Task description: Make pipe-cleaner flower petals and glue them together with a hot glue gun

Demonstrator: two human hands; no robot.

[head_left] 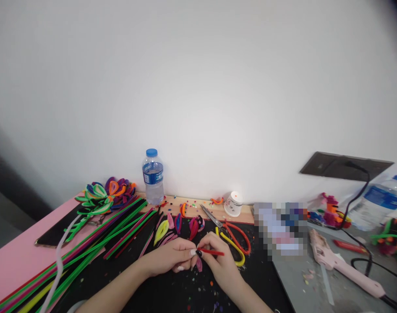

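Here both hands meet: the left hand [172, 257] and right hand [218, 261] pinch a red pipe cleaner [211, 251]; its near end is hidden between fingertips, a pink scrap [199, 264] half-covered below.

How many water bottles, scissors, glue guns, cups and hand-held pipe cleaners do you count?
Water bottles: 2 (upright one, far-right one)
Scissors: 1
Glue gun: 1
White cup: 1
Red pipe cleaner, in left hand and right hand: 1
Total: 6

A short red pipe cleaner [213, 251] lies nearly level just above the black worktop [172, 291], its left end pinched between fingers [193, 252]. A small pink piece [199, 264] hangs beneath.
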